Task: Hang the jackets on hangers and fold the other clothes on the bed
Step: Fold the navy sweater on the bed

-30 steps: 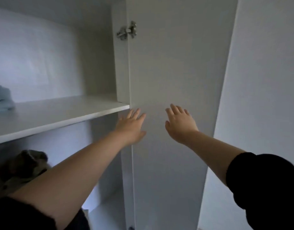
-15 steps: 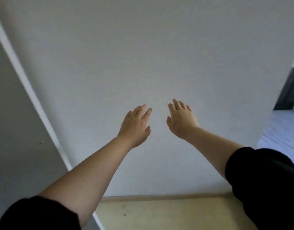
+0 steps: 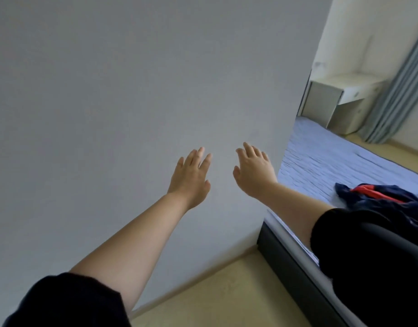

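**White panel (image 3: 132, 90) fills a bedroom view, two bare hands raised before it**

Smooth, matt and unmarked, the pale panel takes up most of the head view, running from the top edge down to a thin skirting line at the floor (image 3: 226, 291), which is a plain sandy-yellow surface. Past the panel's right edge lies the bed (image 3: 321, 161), covered in a lilac-blue quilted sheet with fine ripples and set on a dark frame (image 3: 285, 263) that meets the floor at the panel's foot. Black sleeves cover both upper arms, the left sleeve (image 3: 68, 303) at the bottom corner and the right sleeve (image 3: 368, 256) across the near side of the bed.

Beyond the bed, a grey-blue striped curtain (image 3: 396, 90) hangs to the floor against a cream wall (image 3: 359, 31), just beside a white bedside cabinet (image 3: 344, 100).

A navy garment with a red stripe (image 3: 380, 197) lies crumpled on the sheet at the right edge of the view, partly behind the right sleeve and well apart from both hands; what kind of clothing it is cannot be told.

The left hand (image 3: 191, 178) and right hand (image 3: 252, 171) are held side by side in front of the panel, backs to the camera, fingers straight, slightly spread and holding nothing. Whether the fingertips touch the panel cannot be told.
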